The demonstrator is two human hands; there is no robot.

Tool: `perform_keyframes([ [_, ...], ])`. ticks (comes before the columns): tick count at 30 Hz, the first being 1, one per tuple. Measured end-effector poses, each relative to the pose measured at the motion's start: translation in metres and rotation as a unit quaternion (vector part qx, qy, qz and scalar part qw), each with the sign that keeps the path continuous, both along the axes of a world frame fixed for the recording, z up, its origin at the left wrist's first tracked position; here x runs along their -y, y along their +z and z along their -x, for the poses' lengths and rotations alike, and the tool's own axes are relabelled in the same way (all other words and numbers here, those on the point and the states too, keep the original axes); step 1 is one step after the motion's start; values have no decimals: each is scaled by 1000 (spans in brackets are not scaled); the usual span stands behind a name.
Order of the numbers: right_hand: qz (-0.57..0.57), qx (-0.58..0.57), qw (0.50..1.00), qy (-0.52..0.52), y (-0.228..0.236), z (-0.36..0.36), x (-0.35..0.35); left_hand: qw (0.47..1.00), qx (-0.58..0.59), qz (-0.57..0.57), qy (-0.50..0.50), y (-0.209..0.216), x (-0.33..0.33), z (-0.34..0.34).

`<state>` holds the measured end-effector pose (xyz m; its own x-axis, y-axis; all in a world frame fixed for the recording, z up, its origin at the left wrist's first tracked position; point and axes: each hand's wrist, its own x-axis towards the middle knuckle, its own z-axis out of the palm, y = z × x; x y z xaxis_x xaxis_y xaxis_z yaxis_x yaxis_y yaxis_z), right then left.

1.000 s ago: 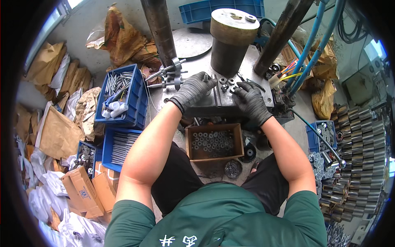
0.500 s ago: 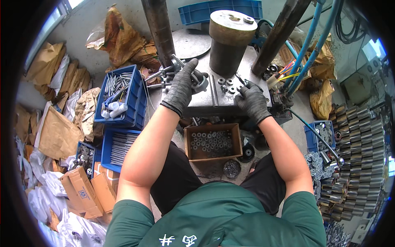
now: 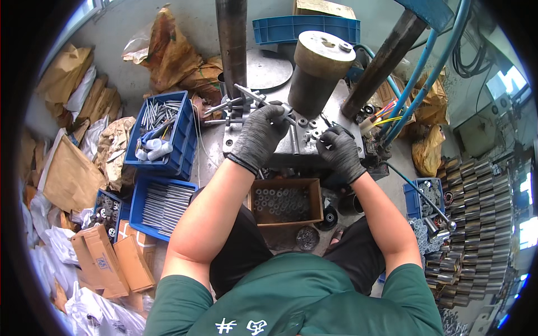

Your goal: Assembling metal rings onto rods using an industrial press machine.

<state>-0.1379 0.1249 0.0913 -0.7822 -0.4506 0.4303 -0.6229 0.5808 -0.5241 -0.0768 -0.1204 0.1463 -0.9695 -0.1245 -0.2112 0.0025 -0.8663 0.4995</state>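
Note:
My left hand, in a dark grey knit glove, is closed around a grey metal rod that sticks out past the fingers at the upper left. More metal rods with collars lie beside that hand, at the table's left edge. My right hand, gloved alike, has its fingers curled over the table's right front part; what they pinch is hidden. Small metal rings lie just left of it. Between the hands a plain steel bar lies on the metal table.
A thick steel cylinder rises behind the hands, between two dark posts. Below the table's front sits an open box of small rings. Blue crates of metal parts stand at left, stacked tubes at right.
My left hand has moved right, toward the rings and the steel bar, carrying the metal rod. My right hand stays near the rings, its fingers curled. The whole view has shifted slightly.

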Motion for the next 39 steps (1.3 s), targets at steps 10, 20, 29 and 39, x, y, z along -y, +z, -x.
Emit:
perform_keyframes([
  [10,-84,1,992,95,10,7,25,998,62,31,7,-1,-9,8],
  [20,-3,20,999,48,27,17,-1,998,59,-10,-35,0,-5,10],
  [29,152,-222,963,-21,174,92,28,996,-14,87,-2,3,-22,6],
  [39,-40,-97,973,-205,186,151,49,978,-66,196,19,5,-27,10],
])
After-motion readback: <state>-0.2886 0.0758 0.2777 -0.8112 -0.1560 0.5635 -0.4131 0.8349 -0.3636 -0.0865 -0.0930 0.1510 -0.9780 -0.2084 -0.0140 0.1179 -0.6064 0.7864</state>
